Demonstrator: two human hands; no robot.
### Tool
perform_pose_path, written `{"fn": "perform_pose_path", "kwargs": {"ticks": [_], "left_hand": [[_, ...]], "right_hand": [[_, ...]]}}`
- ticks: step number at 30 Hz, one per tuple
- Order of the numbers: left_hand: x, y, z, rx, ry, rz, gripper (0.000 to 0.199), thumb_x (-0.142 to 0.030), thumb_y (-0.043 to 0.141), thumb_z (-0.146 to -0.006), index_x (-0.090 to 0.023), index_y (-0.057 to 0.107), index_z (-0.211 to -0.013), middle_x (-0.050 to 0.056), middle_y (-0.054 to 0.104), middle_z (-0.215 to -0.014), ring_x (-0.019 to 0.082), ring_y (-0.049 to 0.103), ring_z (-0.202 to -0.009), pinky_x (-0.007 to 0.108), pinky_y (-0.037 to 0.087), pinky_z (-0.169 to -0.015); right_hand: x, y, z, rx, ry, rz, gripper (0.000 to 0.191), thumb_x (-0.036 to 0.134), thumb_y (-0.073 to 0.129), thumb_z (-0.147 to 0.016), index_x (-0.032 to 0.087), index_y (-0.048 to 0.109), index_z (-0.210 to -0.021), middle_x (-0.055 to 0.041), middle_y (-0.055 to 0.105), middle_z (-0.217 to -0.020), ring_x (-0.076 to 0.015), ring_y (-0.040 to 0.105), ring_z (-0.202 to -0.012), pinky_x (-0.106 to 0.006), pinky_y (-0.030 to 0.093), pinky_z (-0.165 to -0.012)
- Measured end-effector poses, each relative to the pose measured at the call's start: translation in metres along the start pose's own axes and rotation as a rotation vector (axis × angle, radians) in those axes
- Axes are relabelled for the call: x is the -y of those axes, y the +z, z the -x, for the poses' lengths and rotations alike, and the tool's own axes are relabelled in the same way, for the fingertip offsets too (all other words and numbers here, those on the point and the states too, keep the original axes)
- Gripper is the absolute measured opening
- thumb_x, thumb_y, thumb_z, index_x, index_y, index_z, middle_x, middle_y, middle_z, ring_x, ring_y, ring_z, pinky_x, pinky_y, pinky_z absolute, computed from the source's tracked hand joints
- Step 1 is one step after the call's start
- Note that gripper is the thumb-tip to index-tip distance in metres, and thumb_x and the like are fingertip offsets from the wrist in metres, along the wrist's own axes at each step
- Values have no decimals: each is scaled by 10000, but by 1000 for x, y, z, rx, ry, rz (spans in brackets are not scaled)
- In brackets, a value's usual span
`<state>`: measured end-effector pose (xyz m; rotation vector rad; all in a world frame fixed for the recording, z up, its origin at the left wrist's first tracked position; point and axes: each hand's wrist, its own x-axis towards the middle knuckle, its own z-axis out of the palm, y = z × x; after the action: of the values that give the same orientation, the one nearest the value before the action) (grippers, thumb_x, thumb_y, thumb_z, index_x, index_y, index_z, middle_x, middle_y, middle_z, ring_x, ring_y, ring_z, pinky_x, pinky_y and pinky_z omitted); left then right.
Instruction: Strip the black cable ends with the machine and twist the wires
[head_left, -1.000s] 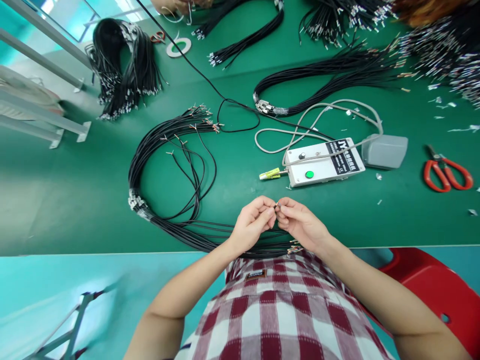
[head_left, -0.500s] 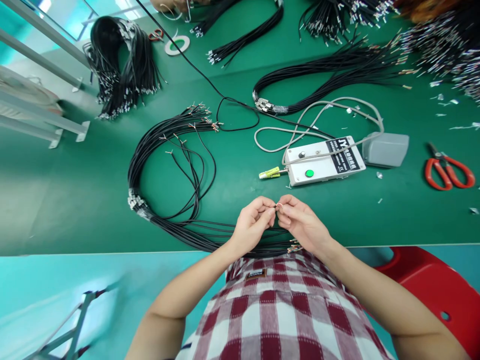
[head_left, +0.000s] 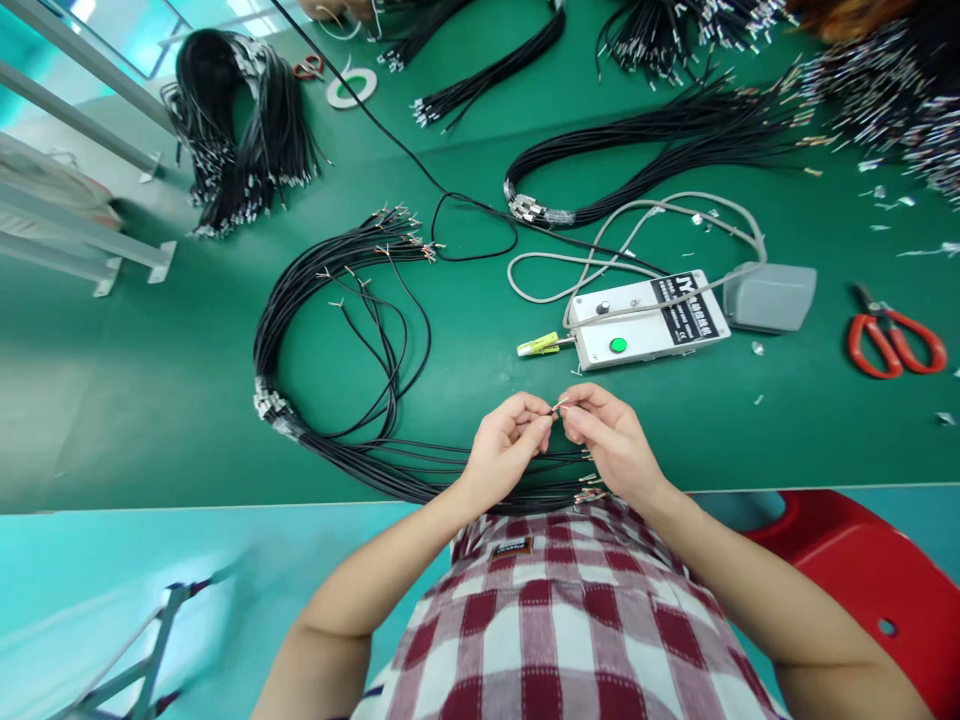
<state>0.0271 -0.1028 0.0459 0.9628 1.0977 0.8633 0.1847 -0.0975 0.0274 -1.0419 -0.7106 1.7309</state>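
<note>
My left hand (head_left: 508, 445) pinches the end of a black cable, close to the front edge of the green table. Touching the thin wires at that cable's tip, the fingers of my right hand (head_left: 611, 440) are pressed together. A curved bundle of black cables (head_left: 289, 290) lies to the left and runs under my left hand, its stripped ends (head_left: 589, 493) showing below my right hand. Beyond my hands sits a white box (head_left: 649, 320) with a green button and a yellow-green tip (head_left: 541, 345).
Red-handled cutters (head_left: 896, 335) lie at the right, beside a grey pedal (head_left: 771, 297). More cable bundles (head_left: 600, 160) cover the far side. A tape roll (head_left: 351, 88) is at the back left, a red chair (head_left: 862, 570) at the lower right.
My right fingers have shifted slightly right and up from the left ones, and more of the thin wires shows between my hands. My left hand has stayed in place.
</note>
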Motion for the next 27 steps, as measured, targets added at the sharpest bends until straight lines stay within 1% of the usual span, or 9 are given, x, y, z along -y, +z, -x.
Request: {"fn": "perform_pose_path", "kwargs": {"ticks": [3,8,11,14,16,18,22,27], "left_hand": [[0,0,-1,-2,-11,46,402,-517,710,-824,-150,560,-883,-25,545,-601,65,449,-521,177,292,-449],[-1,-1,-2,0,-37,97,410,-526,711,-816,-151,559,-880,-29,552,-575,44,392,-449,160,246,-406],[-1,-2,-2,5,-44,108,411,-521,717,-812,-146,561,-879,-28,558,-569,39,384,-438,154,250,-402],[0,-1,-3,3,-45,114,411,-513,727,-806,-143,563,-879,-25,562,-570,40,393,-441,152,250,-400],[0,-1,-3,-2,-45,114,414,-513,736,-798,-145,562,-877,-25,562,-571,44,405,-448,154,252,-400],[1,-1,-3,-5,-42,111,417,-512,747,-787,-148,562,-874,-26,561,-572,48,419,-454,156,258,-401],[2,-1,-2,-17,-32,97,404,-502,749,-791,-149,566,-867,-24,567,-577,51,433,-463,160,276,-409],[6,3,0,-123,17,89,374,-463,765,-790,-152,565,-844,-21,568,-618,66,503,-546,158,349,-472]], "right_hand": [[-5,2,-2,-32,-25,36,185,373,814,-743,230,744,-838,13,656,-790,-71,431,-558,-250,368,-543],[-8,6,-2,-63,10,58,197,389,816,-737,224,744,-818,11,674,-762,-63,425,-522,-242,364,-512],[-6,4,1,-47,-21,88,180,380,800,-760,226,741,-833,15,663,-750,-64,448,-527,-237,386,-521],[-3,0,2,-9,-59,138,212,383,783,-780,235,749,-928,0,680,-825,-74,483,-562,-240,421,-542],[-2,-3,1,14,-58,153,234,388,783,-781,236,747,-955,-5,683,-842,-80,496,-578,-242,430,-548],[-2,-2,0,3,-56,145,210,387,781,-782,231,743,-918,1,679,-821,-76,486,-563,-239,420,-540],[-2,6,-1,-66,-57,112,181,375,796,-757,215,722,-798,14,663,-765,-59,437,-510,-231,377,-498],[-3,16,2,-87,-40,120,229,398,810,-724,202,693,-743,17,649,-712,-61,417,-491,-235,367,-489]]}}
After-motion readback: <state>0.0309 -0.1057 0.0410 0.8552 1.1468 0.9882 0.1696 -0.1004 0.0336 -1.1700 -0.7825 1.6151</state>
